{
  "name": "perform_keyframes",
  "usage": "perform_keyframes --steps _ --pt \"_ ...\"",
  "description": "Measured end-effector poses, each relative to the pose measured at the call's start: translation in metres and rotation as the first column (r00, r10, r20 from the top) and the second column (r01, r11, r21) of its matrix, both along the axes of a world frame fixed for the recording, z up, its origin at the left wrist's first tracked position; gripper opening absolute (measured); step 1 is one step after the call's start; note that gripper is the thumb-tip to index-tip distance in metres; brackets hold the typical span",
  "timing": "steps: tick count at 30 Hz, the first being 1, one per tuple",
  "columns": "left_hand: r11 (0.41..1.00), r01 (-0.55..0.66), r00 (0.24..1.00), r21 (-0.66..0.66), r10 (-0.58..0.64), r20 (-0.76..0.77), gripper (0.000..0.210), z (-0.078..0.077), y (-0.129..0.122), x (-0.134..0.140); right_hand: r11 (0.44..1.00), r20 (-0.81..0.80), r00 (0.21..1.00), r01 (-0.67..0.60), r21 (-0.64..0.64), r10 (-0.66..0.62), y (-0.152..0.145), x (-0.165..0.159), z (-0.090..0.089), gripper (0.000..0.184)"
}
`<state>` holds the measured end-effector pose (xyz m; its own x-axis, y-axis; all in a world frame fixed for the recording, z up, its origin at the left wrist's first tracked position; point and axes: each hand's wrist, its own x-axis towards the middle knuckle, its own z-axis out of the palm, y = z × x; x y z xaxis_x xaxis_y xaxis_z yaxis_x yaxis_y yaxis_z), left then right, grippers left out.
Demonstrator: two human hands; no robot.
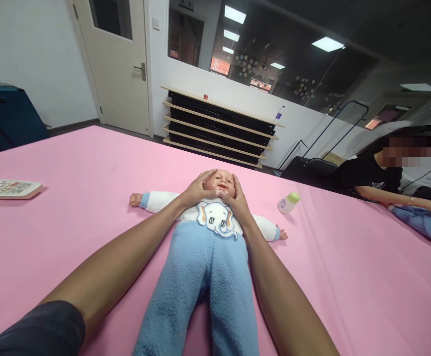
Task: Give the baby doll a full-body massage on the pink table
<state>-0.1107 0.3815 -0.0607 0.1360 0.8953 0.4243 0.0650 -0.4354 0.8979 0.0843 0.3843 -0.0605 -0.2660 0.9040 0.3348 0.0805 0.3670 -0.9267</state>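
Observation:
A baby doll [222,181] lies on its back, face up, arms spread to both sides. It wears a white top with an elephant patch [218,217] and fluffy light blue trousers [196,267]. My left hand [197,190] cups one side of its head, fingers along the cheek and up to the forehead. On the opposite side, my right hand [238,199] holds the head the same way. Both thumbs meet below the doll's mouth. My forearms run along either side of its body.
Pink cloth [89,198] covers the table. A small bottle with a green cap [288,202] stands right of the doll; a printed white board [9,189] lies at far left. At right, a person in black [371,173] handles another blue-clothed doll [419,221]. Shelves [218,126] stand behind.

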Motion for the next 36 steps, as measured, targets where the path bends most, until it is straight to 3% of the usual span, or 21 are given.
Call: perform_keyframes --steps 15,17,22,28,32,36 --pt "1.000 -0.009 1.000 0.024 0.009 -0.001 0.063 0.001 0.003 0.001 0.998 -0.070 0.996 0.054 -0.019 -0.055 0.014 -0.002 -0.012 0.071" --pt "1.000 -0.008 1.000 0.025 0.008 -0.002 0.068 0.001 0.002 0.001 0.999 -0.078 0.996 0.036 -0.026 -0.038 0.011 -0.002 -0.010 0.073" --pt "1.000 -0.012 1.000 0.011 0.012 -0.019 0.090 -0.001 0.000 0.000 1.000 -0.006 1.000 0.010 0.010 -0.010 0.003 0.000 -0.003 0.099" --pt "0.999 -0.009 0.999 0.036 0.011 -0.032 0.080 0.000 0.002 -0.002 1.000 -0.104 0.995 -0.011 -0.026 0.008 0.007 -0.001 -0.006 0.085" --pt "0.999 0.038 0.999 0.001 -0.038 0.032 0.072 0.001 0.002 -0.002 0.994 -0.200 0.979 -0.062 -0.094 0.042 0.010 -0.001 -0.011 0.076" --pt "0.994 0.090 0.975 -0.069 -0.073 0.210 0.060 -0.005 0.005 -0.001 0.987 -0.278 0.960 -0.081 -0.139 0.040 0.010 0.000 -0.012 0.069"
